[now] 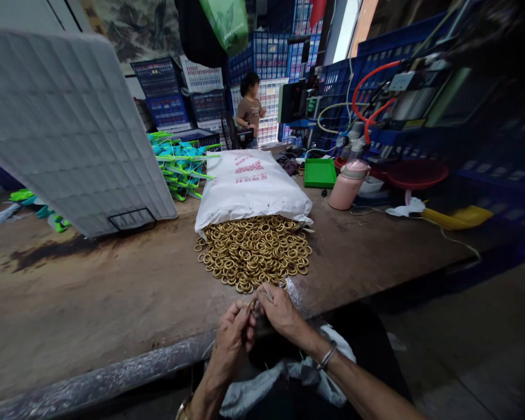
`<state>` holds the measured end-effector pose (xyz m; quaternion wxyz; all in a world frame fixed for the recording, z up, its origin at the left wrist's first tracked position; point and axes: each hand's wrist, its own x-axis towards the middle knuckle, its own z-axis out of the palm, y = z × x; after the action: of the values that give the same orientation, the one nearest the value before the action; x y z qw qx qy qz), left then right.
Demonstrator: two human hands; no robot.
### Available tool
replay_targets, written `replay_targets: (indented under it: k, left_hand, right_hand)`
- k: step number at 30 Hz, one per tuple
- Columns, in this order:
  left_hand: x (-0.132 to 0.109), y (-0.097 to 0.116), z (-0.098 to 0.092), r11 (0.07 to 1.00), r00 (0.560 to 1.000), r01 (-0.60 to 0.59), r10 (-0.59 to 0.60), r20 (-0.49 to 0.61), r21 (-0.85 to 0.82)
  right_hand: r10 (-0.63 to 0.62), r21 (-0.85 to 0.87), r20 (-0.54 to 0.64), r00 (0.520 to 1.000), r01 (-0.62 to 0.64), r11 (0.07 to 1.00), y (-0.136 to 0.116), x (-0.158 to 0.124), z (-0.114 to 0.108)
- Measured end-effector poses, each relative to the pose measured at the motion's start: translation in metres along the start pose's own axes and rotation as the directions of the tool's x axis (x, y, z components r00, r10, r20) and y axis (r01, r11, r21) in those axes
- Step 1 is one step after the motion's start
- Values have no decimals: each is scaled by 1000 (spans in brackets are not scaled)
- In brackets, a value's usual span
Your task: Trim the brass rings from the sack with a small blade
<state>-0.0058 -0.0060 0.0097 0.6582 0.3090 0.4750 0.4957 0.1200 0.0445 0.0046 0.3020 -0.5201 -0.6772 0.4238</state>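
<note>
My left hand (234, 330) is closed, pinching a brass-coloured ring (251, 303) between thumb and fingertips at the table's front edge. Close beside it, the fingers of my right hand (284, 312) are pressed together around a small thin greyish tool (268, 294), whose kind I cannot make out. Its tip points toward the ring. Just beyond both hands lies a heap of similar rings (254, 251), spilling from the mouth of a white woven sack (251, 186) with red print.
A grey ribbed panel (70, 128) stands on the left of the wooden table (126, 297). Green and turquoise pieces (179, 163) lie behind it. To the right are a pink bottle (346, 186), a green tray (319, 173) and a red-hosed machine (406, 99). A person (250, 111) stands near stacked crates.
</note>
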Motion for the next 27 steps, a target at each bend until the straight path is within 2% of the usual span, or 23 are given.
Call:
replay_targets:
  k: [2, 4, 7, 10, 14, 18, 23, 27]
  left_hand:
    - [1, -2, -1, 1000, 1000, 6, -6, -26, 7]
    - [3, -3, -2, 1000, 999, 9, -8, -43, 24]
    - [6, -4, -2, 996, 999, 6, -1, -54, 88]
    - [3, -3, -2, 985, 998, -1, 11, -56, 170]
    - [-12, 6, 2, 984, 1000, 12, -8, -19, 176]
    - [-25, 12, 4, 1000, 1000, 29, -29, 7, -1]
    - [-20, 10, -2, 982, 997, 54, -63, -42, -183]
    - [-16, 9, -10, 968, 997, 25, -43, -64, -251]
  right_hand:
    - [-51, -166, 23, 998, 54, 985, 0, -3, -3]
    - [-85, -324, 98, 992, 112, 939, -3, -8, -5]
    - [-62, -510, 167, 984, 140, 849, -10, -14, -5]
    - [-32, -612, 166, 986, 129, 780, -11, -16, -5]
    - [29, -697, 100, 995, 49, 716, -5, -10, -7]
    - [-34, -678, 70, 997, 72, 731, -6, -2, -10]
    - [-121, -667, 46, 992, 121, 735, -21, 11, -3]
    - [-100, -725, 57, 993, 110, 680, -27, 25, 7]
